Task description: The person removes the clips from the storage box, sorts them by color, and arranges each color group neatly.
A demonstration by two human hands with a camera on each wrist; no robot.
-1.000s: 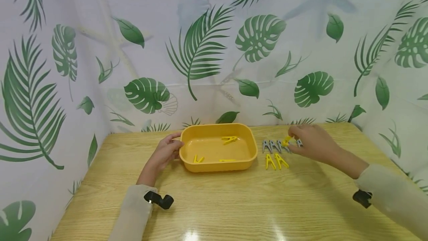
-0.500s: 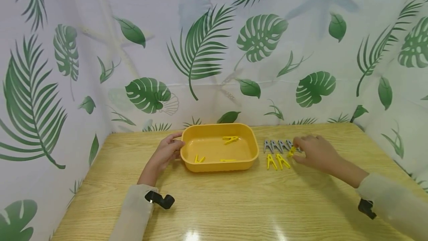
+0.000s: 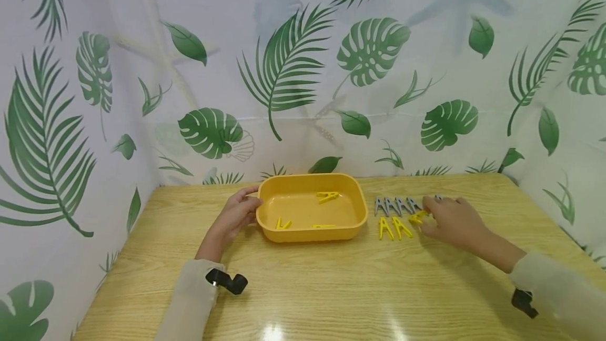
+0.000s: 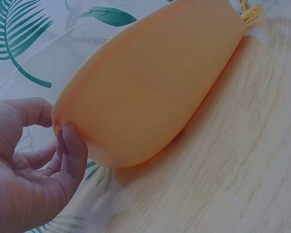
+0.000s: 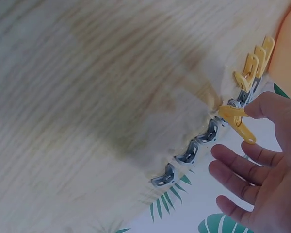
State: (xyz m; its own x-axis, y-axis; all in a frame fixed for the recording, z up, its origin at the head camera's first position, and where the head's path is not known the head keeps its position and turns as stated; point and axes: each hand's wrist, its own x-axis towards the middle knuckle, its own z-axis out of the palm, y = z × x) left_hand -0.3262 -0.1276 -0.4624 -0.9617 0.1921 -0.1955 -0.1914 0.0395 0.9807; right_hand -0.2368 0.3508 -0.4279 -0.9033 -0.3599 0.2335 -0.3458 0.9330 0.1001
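The right hand (image 3: pixel 452 221), fingers loosely spread, pinches a yellow peg (image 3: pixel 417 217) at centre right of the frame, just right of two yellow pegs (image 3: pixel 393 227) on the worktop (image 3: pixel 341 288)

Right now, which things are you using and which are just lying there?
In use: yellow peg at the right hand; yellow tub held by the left hand; the yellow pegs and grey pegs in rows.

Lying about: leafy curtain; wooden table.

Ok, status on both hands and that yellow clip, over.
Left hand grips the tray rim. Right hand pinches a yellow clip, low beside two yellow clips on the table. Grey clips lined up just behind; nothing blocking.
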